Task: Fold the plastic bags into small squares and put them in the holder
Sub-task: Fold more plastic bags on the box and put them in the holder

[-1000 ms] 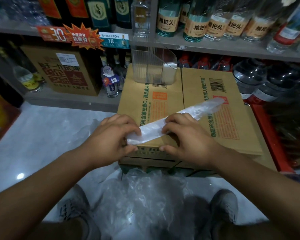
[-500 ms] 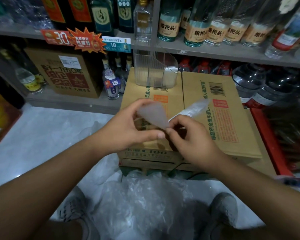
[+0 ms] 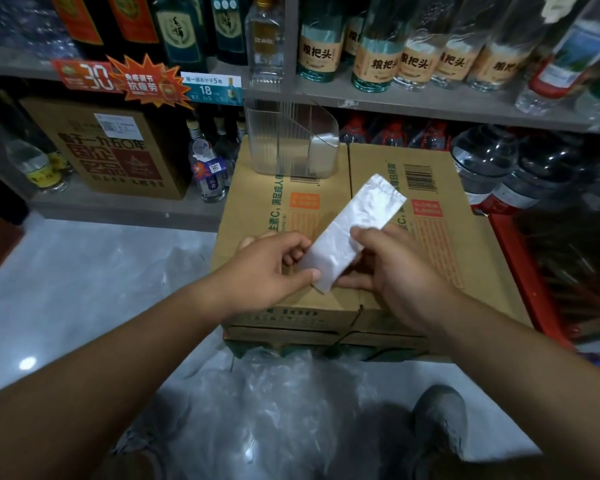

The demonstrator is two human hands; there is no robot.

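Centre-left: pinching near corner of folded bag strip with left hand, thumb against fingertips. Upper centre: clear holder upright at far edge of cardboard box. Centre: strip held over box top, slanting toward upper right. Centre-right: gripping strip's middle with right hand, fingers curled.

The folded bag is translucent white; the holder clear, ribbed; the carton tan with orange print.
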